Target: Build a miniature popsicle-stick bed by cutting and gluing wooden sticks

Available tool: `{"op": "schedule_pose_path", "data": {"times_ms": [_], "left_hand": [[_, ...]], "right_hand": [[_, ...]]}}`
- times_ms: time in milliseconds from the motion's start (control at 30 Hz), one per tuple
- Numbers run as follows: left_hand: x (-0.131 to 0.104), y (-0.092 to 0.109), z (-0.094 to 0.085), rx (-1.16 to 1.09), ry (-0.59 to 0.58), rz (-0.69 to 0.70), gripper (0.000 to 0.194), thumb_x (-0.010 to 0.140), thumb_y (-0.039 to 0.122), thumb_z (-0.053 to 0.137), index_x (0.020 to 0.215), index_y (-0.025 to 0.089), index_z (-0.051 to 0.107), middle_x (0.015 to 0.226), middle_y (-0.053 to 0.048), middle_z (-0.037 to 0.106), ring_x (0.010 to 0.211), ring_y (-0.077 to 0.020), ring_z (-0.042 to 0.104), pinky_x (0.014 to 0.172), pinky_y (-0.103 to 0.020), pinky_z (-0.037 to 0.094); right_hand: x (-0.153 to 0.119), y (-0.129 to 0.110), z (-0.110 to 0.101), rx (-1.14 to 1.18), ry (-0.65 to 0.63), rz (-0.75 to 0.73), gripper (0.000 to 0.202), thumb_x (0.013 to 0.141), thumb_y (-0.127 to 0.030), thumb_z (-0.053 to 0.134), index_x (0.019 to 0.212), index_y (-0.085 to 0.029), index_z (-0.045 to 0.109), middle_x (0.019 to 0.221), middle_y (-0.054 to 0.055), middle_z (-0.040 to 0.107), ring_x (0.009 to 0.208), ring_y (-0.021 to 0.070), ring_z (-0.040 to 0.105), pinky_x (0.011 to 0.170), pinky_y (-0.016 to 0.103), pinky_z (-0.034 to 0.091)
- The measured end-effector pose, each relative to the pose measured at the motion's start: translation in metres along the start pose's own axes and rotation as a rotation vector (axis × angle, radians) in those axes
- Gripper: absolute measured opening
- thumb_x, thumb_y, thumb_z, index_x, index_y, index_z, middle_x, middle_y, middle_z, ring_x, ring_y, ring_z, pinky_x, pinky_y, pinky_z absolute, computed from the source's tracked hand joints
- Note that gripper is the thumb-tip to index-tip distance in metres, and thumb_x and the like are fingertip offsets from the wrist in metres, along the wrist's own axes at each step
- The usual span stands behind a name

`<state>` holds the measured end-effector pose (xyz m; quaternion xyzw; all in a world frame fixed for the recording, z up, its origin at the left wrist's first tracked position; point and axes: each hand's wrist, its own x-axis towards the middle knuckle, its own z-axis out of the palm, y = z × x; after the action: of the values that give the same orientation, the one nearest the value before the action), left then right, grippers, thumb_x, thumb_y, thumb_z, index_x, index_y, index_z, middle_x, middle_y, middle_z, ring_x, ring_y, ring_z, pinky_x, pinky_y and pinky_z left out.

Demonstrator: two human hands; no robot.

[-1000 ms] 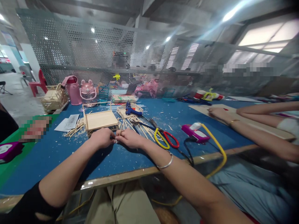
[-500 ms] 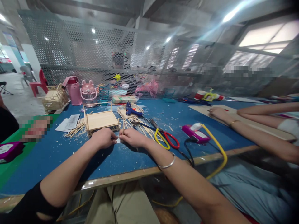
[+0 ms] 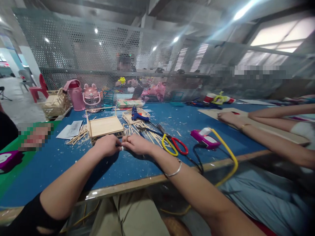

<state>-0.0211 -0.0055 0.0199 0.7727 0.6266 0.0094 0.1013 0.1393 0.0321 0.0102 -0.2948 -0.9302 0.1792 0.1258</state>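
Note:
My left hand [image 3: 108,145] and my right hand [image 3: 136,144] meet low over the blue table, fingertips pinched together. Between them a small white piece [image 3: 122,148], perhaps paper, peeks out, mostly covered by fingers. A thin wooden stick seems to rise by the right fingers, but I cannot tell whether they grip it. Just behind the left hand stands a wooden stick-built frame [image 3: 106,126] with a flat panel. Loose wooden sticks [image 3: 155,136] lie behind the right hand. Beyond them a blue glue gun [image 3: 138,115] rests on a smaller wooden frame [image 3: 126,117].
Scissors [image 3: 175,146] with yellow and red handles lie right of my right hand, beside a purple device [image 3: 205,139] with a yellow cable. White papers [image 3: 70,130] lie left. Pink bottles [image 3: 78,96] stand behind. A co-worker's arm [image 3: 261,134] rests at the right.
My fingertips have drawn closer together, and less of the white piece shows. The view has shifted slightly; the other table things stay in place.

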Motion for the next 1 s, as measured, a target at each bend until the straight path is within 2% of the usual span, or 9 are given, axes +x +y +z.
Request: {"op": "schedule_pose_path", "data": {"times_ms": [100, 200, 333, 467, 633, 800, 900, 1000], "left_hand": [[0.000, 0.000, 0.001, -0.008, 0.013, 0.024, 0.029, 0.074, 0.039, 0.054, 0.099, 0.033, 0.068, 0.095, -0.004, 0.071, 0.087, -0.0233, 0.064, 0.066, -0.026, 0.044], [-0.002, 0.002, -0.001, -0.044, 0.066, 0.114, 0.027, 0.075, 0.038, 0.057, 0.097, 0.031, 0.069, 0.092, -0.003, 0.071, 0.085, -0.0209, 0.064, 0.067, -0.024, 0.042], [-0.005, 0.008, -0.003, -0.190, 0.200, 0.291, 0.026, 0.075, 0.044, 0.059, 0.085, 0.024, 0.072, 0.079, -0.003, 0.071, 0.071, -0.0162, 0.061, 0.061, -0.022, 0.038], [-0.005, 0.013, -0.002, -0.331, 0.286, 0.307, 0.027, 0.078, 0.040, 0.056, 0.073, 0.018, 0.071, 0.063, 0.000, 0.065, 0.058, -0.0114, 0.052, 0.055, -0.020, 0.034], [-0.006, 0.014, 0.000, -0.404, 0.220, 0.460, 0.028, 0.082, 0.031, 0.051, 0.065, 0.014, 0.065, 0.056, 0.003, 0.055, 0.056, -0.0088, 0.046, 0.055, -0.018, 0.033], [-0.009, 0.014, -0.002, -0.443, 0.198, 0.551, 0.030, 0.086, 0.028, 0.043, 0.069, 0.013, 0.062, 0.060, 0.002, 0.052, 0.059, -0.0093, 0.045, 0.058, -0.018, 0.036], [-0.009, 0.014, -0.005, -0.440, 0.166, 0.547, 0.031, 0.087, 0.026, 0.039, 0.072, 0.013, 0.063, 0.066, 0.000, 0.058, 0.063, -0.0101, 0.049, 0.062, -0.018, 0.039], [-0.008, 0.011, -0.007, -0.354, 0.123, 0.443, 0.027, 0.084, 0.024, 0.042, 0.081, 0.014, 0.067, 0.075, -0.001, 0.066, 0.068, -0.0121, 0.055, 0.065, -0.019, 0.041]], "right_hand": [[-0.003, 0.006, -0.001, 0.352, 0.044, 0.083, 0.024, 0.083, -0.026, 0.046, 0.063, -0.015, 0.051, 0.055, -0.002, 0.052, 0.051, 0.0084, 0.045, 0.053, 0.020, 0.032], [-0.003, 0.013, -0.002, 0.821, 0.127, 0.180, 0.028, 0.081, -0.042, 0.046, 0.068, -0.016, 0.048, 0.051, -0.005, 0.050, 0.039, 0.0057, 0.035, 0.041, 0.019, 0.025], [-0.001, 0.014, -0.003, 1.101, 0.143, 0.178, 0.036, 0.070, -0.052, 0.056, 0.068, -0.016, 0.049, 0.045, -0.007, 0.047, 0.034, 0.0044, 0.026, 0.035, 0.019, 0.016], [-0.003, 0.011, -0.005, 1.183, 0.076, 0.142, 0.035, 0.070, -0.049, 0.058, 0.066, -0.015, 0.050, 0.040, -0.007, 0.043, 0.034, 0.0044, 0.025, 0.035, 0.020, 0.014], [-0.007, 0.013, -0.005, 1.242, -0.021, 0.097, 0.037, 0.069, -0.050, 0.060, 0.064, -0.015, 0.048, 0.039, -0.008, 0.040, 0.033, 0.0039, 0.025, 0.036, 0.020, 0.012], [-0.008, 0.016, -0.004, 1.266, -0.039, 0.096, 0.036, 0.069, -0.049, 0.060, 0.067, -0.016, 0.047, 0.039, -0.008, 0.041, 0.033, 0.0041, 0.027, 0.036, 0.019, 0.013], [-0.008, 0.016, -0.004, 1.238, -0.026, 0.102, 0.036, 0.070, -0.050, 0.058, 0.067, -0.016, 0.047, 0.039, -0.008, 0.040, 0.034, 0.0049, 0.028, 0.037, 0.019, 0.014], [-0.007, 0.016, -0.004, 1.108, 0.053, 0.116, 0.036, 0.074, -0.052, 0.051, 0.069, -0.017, 0.045, 0.042, -0.008, 0.038, 0.035, 0.0057, 0.027, 0.038, 0.020, 0.016]]}}
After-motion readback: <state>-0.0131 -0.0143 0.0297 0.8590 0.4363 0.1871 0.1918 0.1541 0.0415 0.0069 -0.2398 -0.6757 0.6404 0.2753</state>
